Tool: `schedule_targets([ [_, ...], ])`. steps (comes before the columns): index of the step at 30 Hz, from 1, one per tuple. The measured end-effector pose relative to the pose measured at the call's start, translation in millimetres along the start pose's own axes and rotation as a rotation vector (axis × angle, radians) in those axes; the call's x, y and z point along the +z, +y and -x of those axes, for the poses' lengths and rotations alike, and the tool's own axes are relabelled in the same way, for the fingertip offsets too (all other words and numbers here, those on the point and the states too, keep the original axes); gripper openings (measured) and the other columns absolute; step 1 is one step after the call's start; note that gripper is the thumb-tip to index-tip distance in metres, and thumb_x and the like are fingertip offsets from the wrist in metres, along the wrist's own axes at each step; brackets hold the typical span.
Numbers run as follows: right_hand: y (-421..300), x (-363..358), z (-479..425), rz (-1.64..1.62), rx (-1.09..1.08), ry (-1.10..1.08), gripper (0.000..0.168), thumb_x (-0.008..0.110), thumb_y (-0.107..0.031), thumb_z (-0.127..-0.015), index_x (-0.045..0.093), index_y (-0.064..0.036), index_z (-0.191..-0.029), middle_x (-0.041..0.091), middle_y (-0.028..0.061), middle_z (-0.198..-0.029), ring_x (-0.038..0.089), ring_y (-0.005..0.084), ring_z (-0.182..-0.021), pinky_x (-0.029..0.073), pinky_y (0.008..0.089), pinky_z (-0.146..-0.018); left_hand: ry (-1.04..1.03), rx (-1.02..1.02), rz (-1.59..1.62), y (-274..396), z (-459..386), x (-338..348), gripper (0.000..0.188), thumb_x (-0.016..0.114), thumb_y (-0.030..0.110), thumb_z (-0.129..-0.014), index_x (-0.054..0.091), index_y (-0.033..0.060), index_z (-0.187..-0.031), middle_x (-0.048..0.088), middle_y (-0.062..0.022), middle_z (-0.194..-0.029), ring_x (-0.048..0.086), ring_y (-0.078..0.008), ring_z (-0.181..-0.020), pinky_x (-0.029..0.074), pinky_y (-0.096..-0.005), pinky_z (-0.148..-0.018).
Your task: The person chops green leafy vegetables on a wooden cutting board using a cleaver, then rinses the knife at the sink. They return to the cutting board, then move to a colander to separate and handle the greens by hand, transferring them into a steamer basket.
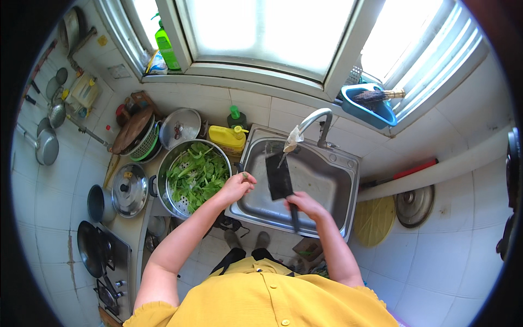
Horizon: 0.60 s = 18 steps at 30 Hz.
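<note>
My right hand (303, 204) grips the black handle of a dark, broad-bladed cleaver (279, 175) above the stainless steel sink (322, 180). The blade points toward the faucet (314, 116), whose spout has a whitish wrap; a thin stream of water falls onto the blade. By the sink's left rim, my left hand (239, 189) hovers with curled fingers and a small greenish spot on them; whether it holds anything is unclear. Just left of it stands a large steel steamer pot (163, 200) with a perforated base, holding leafy greens (198, 171).
Behind the pot stand a yellow jug (226, 138) and a metal bowl (179, 128). A pot lid (130, 190) sits farther left, near a black wok (92, 249) on the gas stove. A blue basin (369, 106) with a brush rests on the windowsill.
</note>
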State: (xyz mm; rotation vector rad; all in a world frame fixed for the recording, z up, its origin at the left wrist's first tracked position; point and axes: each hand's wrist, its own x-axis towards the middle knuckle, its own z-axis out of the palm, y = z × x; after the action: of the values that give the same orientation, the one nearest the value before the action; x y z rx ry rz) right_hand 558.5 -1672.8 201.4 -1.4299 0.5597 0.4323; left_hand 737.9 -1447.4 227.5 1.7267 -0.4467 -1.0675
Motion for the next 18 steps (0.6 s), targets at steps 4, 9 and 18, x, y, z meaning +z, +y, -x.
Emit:
schedule_targets([
  [4,31,-60,65,0.557,0.154,0.162,0.030,0.058,-0.028,-0.087,0.068,-0.001,-0.083,0.068,0.0071,-0.075,0.062,0.0153,-0.069,0.050,0.0320,-0.068,-0.147,-0.158,0.393,4,-42,37,0.022,0.047,0.007,-0.097,0.058,0.0011,-0.115,0.066,-0.0095,-0.102,0.064,-0.0167,-0.091,0.053,-0.0279,-0.081],
  [9,5,-52,115,1.045,0.198,0.432,0.034,0.058,-0.032,-0.084,0.070,0.000,-0.087,0.069,0.0241,-0.090,0.067,0.0392,-0.087,0.052,0.0465,-0.080,-0.190,-0.278,0.669,-2,-137,84,0.042,0.042,0.016,-0.102,0.040,-0.0038,-0.139,0.053,-0.0192,-0.135,0.059,-0.0279,-0.117,0.049,-0.0357,-0.098],
  [18,72,-63,135,0.662,0.266,0.488,0.031,0.057,-0.027,-0.090,0.067,0.001,-0.080,0.067,0.0117,-0.066,0.066,0.0203,-0.056,0.053,0.0358,-0.061,0.007,0.350,-0.619,11,-158,75,0.044,0.043,0.037,-0.102,0.051,0.0073,-0.134,0.072,-0.0077,-0.101,0.069,-0.0230,-0.083,0.056,-0.0385,-0.077],
])
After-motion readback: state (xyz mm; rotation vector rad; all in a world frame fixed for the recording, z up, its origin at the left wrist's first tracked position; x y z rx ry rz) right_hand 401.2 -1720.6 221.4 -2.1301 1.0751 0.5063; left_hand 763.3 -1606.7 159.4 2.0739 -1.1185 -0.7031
